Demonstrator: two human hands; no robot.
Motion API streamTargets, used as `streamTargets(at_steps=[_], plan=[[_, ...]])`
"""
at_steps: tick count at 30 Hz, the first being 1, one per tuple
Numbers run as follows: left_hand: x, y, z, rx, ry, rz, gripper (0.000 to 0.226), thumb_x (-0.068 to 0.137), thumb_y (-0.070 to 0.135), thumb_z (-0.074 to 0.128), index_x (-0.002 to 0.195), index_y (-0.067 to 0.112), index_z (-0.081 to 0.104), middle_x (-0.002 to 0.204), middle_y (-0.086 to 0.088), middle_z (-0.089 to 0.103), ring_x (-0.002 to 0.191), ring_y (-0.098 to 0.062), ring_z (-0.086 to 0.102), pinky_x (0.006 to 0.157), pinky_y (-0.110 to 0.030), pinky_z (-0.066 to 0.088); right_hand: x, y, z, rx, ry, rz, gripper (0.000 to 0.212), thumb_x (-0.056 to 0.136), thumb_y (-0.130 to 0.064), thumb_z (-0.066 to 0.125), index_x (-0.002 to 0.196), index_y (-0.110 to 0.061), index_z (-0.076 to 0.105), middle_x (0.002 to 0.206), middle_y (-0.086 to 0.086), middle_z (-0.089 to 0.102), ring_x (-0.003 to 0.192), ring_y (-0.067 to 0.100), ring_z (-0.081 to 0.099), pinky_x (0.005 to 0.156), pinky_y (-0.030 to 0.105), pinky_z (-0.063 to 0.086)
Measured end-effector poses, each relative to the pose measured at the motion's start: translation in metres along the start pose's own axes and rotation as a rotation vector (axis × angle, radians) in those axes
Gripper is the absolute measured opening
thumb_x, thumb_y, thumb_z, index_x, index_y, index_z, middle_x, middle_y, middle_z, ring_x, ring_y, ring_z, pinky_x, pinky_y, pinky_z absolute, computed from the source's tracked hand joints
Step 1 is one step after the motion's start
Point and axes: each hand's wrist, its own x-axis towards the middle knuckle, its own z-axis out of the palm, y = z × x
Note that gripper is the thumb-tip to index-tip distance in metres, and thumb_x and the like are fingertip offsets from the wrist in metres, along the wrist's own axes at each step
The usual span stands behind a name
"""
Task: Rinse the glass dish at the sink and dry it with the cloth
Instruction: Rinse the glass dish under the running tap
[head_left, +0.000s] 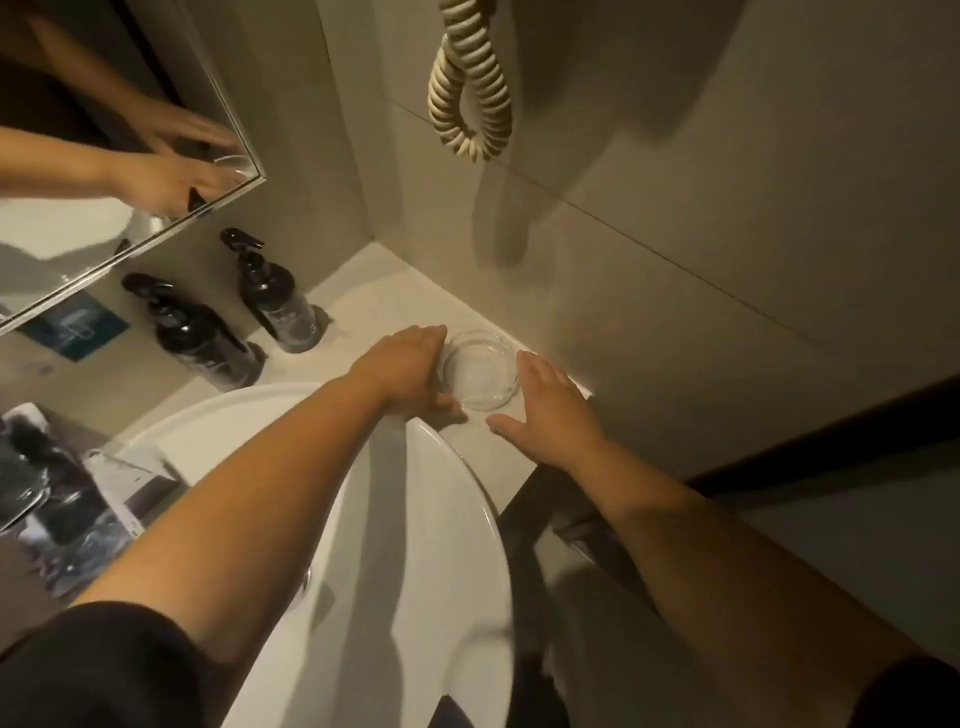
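A round clear glass dish (480, 370) rests on the pale counter in the corner by the wall. My left hand (408, 370) curls against the dish's left rim, fingers and thumb touching it. My right hand (545, 413) lies just right of the dish with fingers spread, its fingertips close to the rim; I cannot tell whether they touch. The white sink basin (447, 519) sits directly below and left of the dish. No cloth is in view.
Two dark pump bottles (275, 299) (200, 335) stand at the back of the counter (387, 304) under a mirror (104, 171). A coiled cream cord (470, 88) hangs on the wall. Wrapped items lie at the left (57, 499). The counter's edge drops off behind my right wrist.
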Motion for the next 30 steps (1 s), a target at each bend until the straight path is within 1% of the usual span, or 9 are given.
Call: streamTargets(at_steps=[2,5,8,13,18,20,24,28,30], plan=[[0.008,-0.001,0.0,-0.01,-0.042,-0.021,0.078,0.051,0.057,0.082,0.11,0.02,0.046,0.108,-0.004,0.058,0.096,-0.026,0.054,0.085,-0.042,0.047,0.008,0.003,0.004,0.025,-0.007,0.008,0.097,0.086,-0.058,0.06,0.154,-0.01,0.01,0.162,0.007,0.016,0.149,0.023,0.012,0.119,0.035,0.015],[0.02,-0.003,0.006,0.016,-0.118,-0.028,0.075,0.053,0.05,0.084,0.11,0.021,0.045,0.111,-0.002,0.058,0.101,-0.026,0.057,0.087,-0.042,0.048,0.015,0.007,0.009,0.056,-0.021,0.024,0.099,0.084,-0.056,0.064,0.154,-0.011,0.012,0.161,0.006,0.017,0.149,0.022,0.012,0.119,0.034,0.016],[0.025,-0.005,0.01,-0.009,-0.137,-0.036,0.071,0.054,0.047,0.081,0.111,0.024,0.045,0.11,0.0,0.059,0.099,-0.025,0.058,0.086,-0.044,0.05,0.02,0.01,0.011,0.095,0.005,0.013,0.094,0.085,-0.051,0.066,0.154,-0.012,0.015,0.161,0.005,0.02,0.149,0.02,0.013,0.118,0.033,0.018],[0.027,-0.005,0.012,-0.094,-0.114,-0.04,0.064,0.055,0.046,0.078,0.109,0.026,0.049,0.107,0.005,0.059,0.091,-0.021,0.06,0.081,-0.042,0.052,0.025,0.011,0.014,0.185,0.02,0.035,0.087,0.087,-0.044,0.067,0.153,-0.015,0.018,0.161,0.003,0.021,0.148,0.018,0.014,0.116,0.028,0.017],[0.021,-0.004,0.009,-0.166,-0.072,-0.045,0.072,0.05,0.052,0.077,0.113,0.028,0.05,0.108,0.006,0.062,0.09,-0.02,0.061,0.081,-0.041,0.053,0.024,0.008,0.006,0.224,0.054,0.015,0.086,0.086,-0.038,0.07,0.153,-0.012,0.021,0.159,0.005,0.024,0.146,0.02,0.021,0.114,0.025,0.019],[0.016,-0.002,0.003,-0.205,-0.036,-0.028,0.079,0.052,0.051,0.082,0.118,0.024,0.05,0.112,0.003,0.061,0.096,-0.021,0.06,0.085,-0.04,0.051,0.023,0.006,-0.003,0.231,0.073,0.001,0.087,0.086,-0.036,0.071,0.153,-0.012,0.021,0.159,0.005,0.024,0.145,0.02,0.022,0.113,0.023,0.019],[0.003,0.002,-0.013,-0.291,0.045,0.003,0.078,0.068,0.022,0.085,0.134,0.01,0.045,0.125,-0.007,0.054,0.111,-0.025,0.054,0.091,-0.031,0.041,0.021,-0.001,-0.024,0.227,0.102,-0.045,0.087,0.085,-0.035,0.072,0.153,-0.014,0.021,0.158,0.004,0.026,0.144,0.019,0.025,0.11,0.022,0.021],[-0.019,0.003,-0.028,-0.326,0.082,0.011,0.087,0.075,0.022,0.081,0.145,0.01,0.031,0.144,-0.013,0.04,0.129,-0.025,0.042,0.092,-0.019,0.03,0.012,-0.015,-0.047,0.225,0.12,-0.077,0.089,0.085,-0.038,0.071,0.154,-0.018,0.019,0.159,0.0,0.025,0.144,0.017,0.025,0.114,0.03,0.026],[-0.033,0.005,-0.034,-0.335,0.085,0.011,0.095,0.075,0.027,0.081,0.149,0.012,0.022,0.149,-0.013,0.033,0.131,-0.025,0.04,0.099,-0.023,0.031,0.003,-0.022,-0.058,0.219,0.117,-0.108,0.089,0.085,-0.038,0.071,0.154,-0.018,0.018,0.158,0.0,0.024,0.144,0.016,0.024,0.115,0.032,0.027]])
